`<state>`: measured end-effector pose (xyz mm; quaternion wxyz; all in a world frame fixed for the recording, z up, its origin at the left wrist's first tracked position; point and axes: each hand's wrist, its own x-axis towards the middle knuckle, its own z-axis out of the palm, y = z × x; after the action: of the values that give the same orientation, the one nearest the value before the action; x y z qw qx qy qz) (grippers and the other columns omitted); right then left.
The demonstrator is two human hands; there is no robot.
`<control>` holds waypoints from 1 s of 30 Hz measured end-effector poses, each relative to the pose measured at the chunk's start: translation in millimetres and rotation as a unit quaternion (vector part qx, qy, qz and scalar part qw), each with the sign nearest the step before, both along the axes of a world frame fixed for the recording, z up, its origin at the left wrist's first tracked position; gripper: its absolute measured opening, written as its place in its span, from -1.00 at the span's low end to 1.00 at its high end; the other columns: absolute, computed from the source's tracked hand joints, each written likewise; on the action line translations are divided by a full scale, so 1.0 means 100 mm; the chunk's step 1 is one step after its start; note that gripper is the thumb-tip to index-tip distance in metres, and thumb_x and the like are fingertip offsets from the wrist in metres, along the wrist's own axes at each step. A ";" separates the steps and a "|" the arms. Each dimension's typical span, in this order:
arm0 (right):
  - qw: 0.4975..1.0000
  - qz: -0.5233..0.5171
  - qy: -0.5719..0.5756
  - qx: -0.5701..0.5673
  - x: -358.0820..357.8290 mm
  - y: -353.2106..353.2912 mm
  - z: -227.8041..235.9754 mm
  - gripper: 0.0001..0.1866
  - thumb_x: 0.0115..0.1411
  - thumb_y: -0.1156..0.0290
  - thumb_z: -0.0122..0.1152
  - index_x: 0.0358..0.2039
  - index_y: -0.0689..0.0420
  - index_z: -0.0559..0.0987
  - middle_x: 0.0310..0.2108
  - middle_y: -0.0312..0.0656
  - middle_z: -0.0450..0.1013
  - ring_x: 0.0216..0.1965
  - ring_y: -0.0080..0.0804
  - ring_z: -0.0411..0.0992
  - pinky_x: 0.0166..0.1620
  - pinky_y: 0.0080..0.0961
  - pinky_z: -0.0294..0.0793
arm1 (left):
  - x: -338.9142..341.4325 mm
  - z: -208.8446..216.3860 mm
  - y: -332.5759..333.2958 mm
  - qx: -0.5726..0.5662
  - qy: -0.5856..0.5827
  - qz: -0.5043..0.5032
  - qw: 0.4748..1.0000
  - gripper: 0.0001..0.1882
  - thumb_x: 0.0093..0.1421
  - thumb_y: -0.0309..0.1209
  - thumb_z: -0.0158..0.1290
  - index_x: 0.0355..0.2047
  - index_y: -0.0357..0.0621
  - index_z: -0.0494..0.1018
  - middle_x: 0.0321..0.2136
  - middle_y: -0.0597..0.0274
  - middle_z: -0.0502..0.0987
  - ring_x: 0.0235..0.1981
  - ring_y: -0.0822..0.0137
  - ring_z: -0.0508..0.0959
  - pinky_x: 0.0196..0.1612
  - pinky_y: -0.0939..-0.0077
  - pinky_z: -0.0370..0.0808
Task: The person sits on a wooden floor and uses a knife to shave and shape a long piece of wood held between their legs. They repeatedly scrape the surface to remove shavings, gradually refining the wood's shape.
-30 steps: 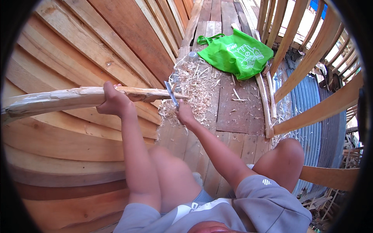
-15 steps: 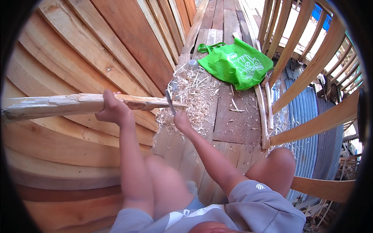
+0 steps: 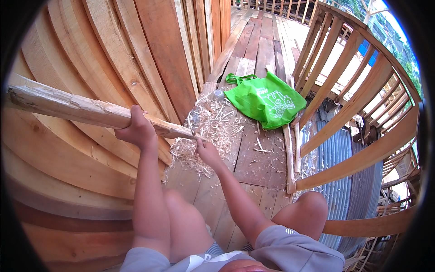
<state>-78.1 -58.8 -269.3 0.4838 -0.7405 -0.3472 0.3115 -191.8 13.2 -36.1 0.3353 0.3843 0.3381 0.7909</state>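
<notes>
A long, rough-hewn wooden pole [image 3: 77, 105] slants across from the far left, its narrowed end pointing toward the middle. My left hand [image 3: 138, 128] is wrapped around it from below, with the fingers closed. At the tapered tip is my right hand [image 3: 209, 153], closed, its index finger and thumb against the end of the wood. Half a second ago that hand held a knife with a metal blade; now the blade is edge-on or hidden at the tip, and little of it can be made out.
Pale wood shavings [image 3: 213, 129] cover the plank floor [image 3: 265, 165] below the pole, beside a clear plastic bottle [image 3: 218, 95]. A green bag [image 3: 267, 100] lies beyond. Leaning boards [image 3: 90, 167] line the left; a slatted railing [image 3: 351, 120] and corrugated sheet metal [image 3: 335, 158] are at right.
The view has tilted up, showing more of the walkway. The pole now slopes down to the right instead of lying nearly level. My right hand's blade, upright before, is no longer plainly visible.
</notes>
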 end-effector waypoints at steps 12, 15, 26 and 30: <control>0.987 -0.093 -0.115 -0.057 -0.15 0.16 0.29 -0.32 0.35 0.12 -0.36 -0.51 0.41 0.61 -0.45 0.38 0.49 -0.32 0.40 0.49 -0.09 0.13 0.44 | -0.01 0.03 -0.02 -0.002 0.001 0.006 1.000 -0.78 -0.06 -0.53 0.06 -0.45 -0.48 0.32 -0.54 0.08 0.47 -0.59 0.35 0.49 -0.49 0.48 0.46; 0.990 -0.073 -0.116 -0.030 -0.37 0.08 0.58 -0.36 0.32 0.12 -0.35 -0.44 0.39 0.63 -0.39 0.36 0.51 -0.26 0.37 0.50 -0.06 0.12 0.44 | -0.03 0.04 -0.01 -0.006 0.004 0.005 1.000 -0.78 -0.06 -0.53 0.06 -0.46 -0.48 0.32 -0.55 0.09 0.47 -0.59 0.36 0.49 -0.49 0.49 0.46; 0.966 -0.108 -0.229 -0.043 -0.01 0.28 0.14 -0.40 0.30 0.16 -0.25 -0.58 0.34 0.62 -0.51 0.29 0.51 -0.42 0.29 0.52 -0.20 0.09 0.50 | -0.07 0.05 -0.06 -0.027 0.034 -0.018 0.999 -0.57 -0.01 -0.49 0.08 -0.22 -0.68 0.29 -0.36 -0.07 0.44 -0.47 0.23 0.53 -0.43 0.40 0.59; 0.948 -0.088 -0.253 -0.175 0.21 0.21 -0.03 -0.41 0.32 0.13 -0.28 -0.48 0.28 0.65 -0.49 0.13 0.57 -0.40 0.10 0.58 -0.26 0.00 0.54 | -0.10 -0.01 0.01 0.010 0.024 -0.002 1.000 -0.73 -0.08 -0.53 0.06 -0.42 -0.54 0.31 -0.53 0.06 0.45 -0.58 0.33 0.49 -0.49 0.47 0.50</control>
<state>-57.6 -37.6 -271.9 0.2686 -0.8955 -0.3317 0.1260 -201.6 14.1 -36.8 0.3249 0.4070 0.3372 0.7842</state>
